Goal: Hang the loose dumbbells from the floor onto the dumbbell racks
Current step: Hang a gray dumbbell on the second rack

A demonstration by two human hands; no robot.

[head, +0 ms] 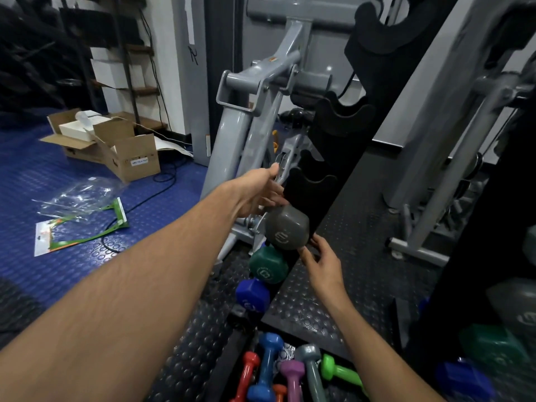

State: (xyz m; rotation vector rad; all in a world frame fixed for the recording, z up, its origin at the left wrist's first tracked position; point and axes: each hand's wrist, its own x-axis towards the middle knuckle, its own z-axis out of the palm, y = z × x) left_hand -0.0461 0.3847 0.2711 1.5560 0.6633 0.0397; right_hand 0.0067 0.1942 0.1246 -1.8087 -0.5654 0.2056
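— Where is the grey dumbbell?

— On the black rack, above the green one. My left hand rests loose beside it; my right hand touches it, fingers straight.

— Next?

— I think I let go and pick another from the floor pile.

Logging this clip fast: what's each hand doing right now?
Left hand: open, fingers resting on the grey dumbbell at the rack.
Right hand: open, fingertips touching the dumbbell's underside.

Rack black; racked dumbbells grey, green, dark blue; loose floor dumbbells red, blue, purple, grey, lime; floor mats studded, blue and black; boxes brown.
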